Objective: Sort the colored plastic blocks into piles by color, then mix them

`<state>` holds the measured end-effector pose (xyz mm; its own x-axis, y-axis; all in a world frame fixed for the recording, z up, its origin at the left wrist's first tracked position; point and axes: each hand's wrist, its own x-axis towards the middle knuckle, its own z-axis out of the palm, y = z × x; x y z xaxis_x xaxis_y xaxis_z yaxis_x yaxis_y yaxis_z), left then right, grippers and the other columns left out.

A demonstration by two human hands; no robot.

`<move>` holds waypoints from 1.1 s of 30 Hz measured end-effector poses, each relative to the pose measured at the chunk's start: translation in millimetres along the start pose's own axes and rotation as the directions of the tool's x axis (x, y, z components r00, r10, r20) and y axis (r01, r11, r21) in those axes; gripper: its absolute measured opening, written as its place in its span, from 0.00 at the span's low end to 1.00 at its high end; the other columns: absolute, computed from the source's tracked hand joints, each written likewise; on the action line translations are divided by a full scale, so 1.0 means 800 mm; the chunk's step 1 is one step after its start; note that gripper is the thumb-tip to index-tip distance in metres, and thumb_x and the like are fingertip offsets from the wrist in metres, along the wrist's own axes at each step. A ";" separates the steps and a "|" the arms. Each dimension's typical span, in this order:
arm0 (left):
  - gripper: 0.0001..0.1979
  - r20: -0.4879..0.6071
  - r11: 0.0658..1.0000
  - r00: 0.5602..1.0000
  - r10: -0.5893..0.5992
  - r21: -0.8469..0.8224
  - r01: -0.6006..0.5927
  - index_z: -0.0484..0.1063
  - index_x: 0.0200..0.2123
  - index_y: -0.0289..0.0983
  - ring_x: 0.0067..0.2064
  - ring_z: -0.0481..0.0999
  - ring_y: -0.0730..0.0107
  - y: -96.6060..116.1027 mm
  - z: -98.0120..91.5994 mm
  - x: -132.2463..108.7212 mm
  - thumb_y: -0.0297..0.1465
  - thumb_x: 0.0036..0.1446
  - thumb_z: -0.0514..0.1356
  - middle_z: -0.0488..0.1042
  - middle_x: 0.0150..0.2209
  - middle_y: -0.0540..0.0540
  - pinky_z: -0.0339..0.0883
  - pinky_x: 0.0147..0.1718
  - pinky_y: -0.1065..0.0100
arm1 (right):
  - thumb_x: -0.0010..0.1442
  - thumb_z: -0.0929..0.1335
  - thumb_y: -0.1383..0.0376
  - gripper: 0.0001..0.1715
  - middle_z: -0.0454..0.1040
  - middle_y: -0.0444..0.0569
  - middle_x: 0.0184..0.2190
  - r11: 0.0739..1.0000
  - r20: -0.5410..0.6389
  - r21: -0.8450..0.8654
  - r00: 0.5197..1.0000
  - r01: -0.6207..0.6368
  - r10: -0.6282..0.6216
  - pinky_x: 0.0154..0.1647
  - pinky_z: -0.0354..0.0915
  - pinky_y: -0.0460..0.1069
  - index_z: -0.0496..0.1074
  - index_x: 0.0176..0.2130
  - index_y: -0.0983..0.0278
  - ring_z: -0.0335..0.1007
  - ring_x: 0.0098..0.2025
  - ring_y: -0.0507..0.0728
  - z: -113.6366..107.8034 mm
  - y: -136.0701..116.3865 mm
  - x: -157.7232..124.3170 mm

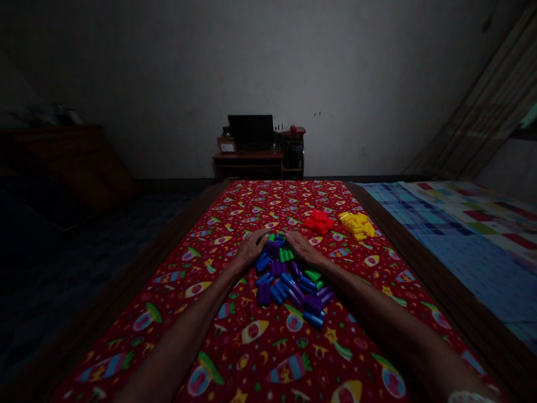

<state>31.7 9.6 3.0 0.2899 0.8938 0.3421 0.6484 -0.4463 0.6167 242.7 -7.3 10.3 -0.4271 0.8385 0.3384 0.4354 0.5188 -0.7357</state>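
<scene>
A loose pile of small glossy plastic tube-shaped pieces, in blue, purple and green, lies on the red patterned cloth. My left hand curves round the far left side of this pile, fingers stretched forward and touching its edge. Opposite it, my right hand rests along the far right side, also with fingers extended. Between the fingertips sit a few green and blue pieces, partly hidden. Neither hand grips a piece that I can make out. Beyond my right hand are a red heap and a yellow heap of similar pieces.
At the far wall stands a desk with a dark monitor and a red object on its right part. A wooden cabinet is at the left. Blue checked bedding spreads on the right, below a curtain.
</scene>
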 end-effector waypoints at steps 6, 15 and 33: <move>0.25 0.088 0.996 0.995 0.045 -0.087 -0.037 0.77 0.45 0.38 0.54 0.73 0.57 0.022 -0.012 -0.023 0.45 0.60 0.47 0.77 0.50 0.42 0.62 0.57 0.55 | 0.63 0.52 0.38 0.41 0.74 0.51 0.51 0.981 0.090 0.184 0.995 -0.055 0.039 0.58 0.61 0.58 0.72 0.53 0.60 0.67 0.56 0.60 -0.016 -0.031 -0.049; 0.22 0.170 0.991 0.977 0.127 -0.065 -0.118 0.78 0.42 0.39 0.57 0.69 0.56 0.061 -0.040 -0.080 0.46 0.59 0.52 0.74 0.54 0.41 0.58 0.60 0.52 | 0.65 0.62 0.54 0.21 0.79 0.52 0.42 0.992 -0.160 -0.125 0.987 -0.007 -0.013 0.45 0.68 0.51 0.76 0.46 0.63 0.75 0.42 0.58 -0.062 -0.078 -0.141; 0.24 -0.082 0.947 0.988 -0.130 -0.304 0.099 0.77 0.35 0.35 0.34 0.77 0.61 0.090 -0.042 -0.100 0.51 0.50 0.58 0.79 0.32 0.46 0.72 0.35 0.63 | 0.62 0.63 0.60 0.15 0.77 0.48 0.31 0.997 -0.129 -0.069 0.991 -0.029 0.020 0.35 0.65 0.48 0.77 0.39 0.63 0.70 0.31 0.54 -0.039 -0.097 -0.152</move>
<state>31.4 -95.7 44.0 0.1447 0.9377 0.3159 0.4289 -0.3472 0.8340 285.8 -144.4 44.1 -0.3126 0.8631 0.3966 0.5012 0.5045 -0.7030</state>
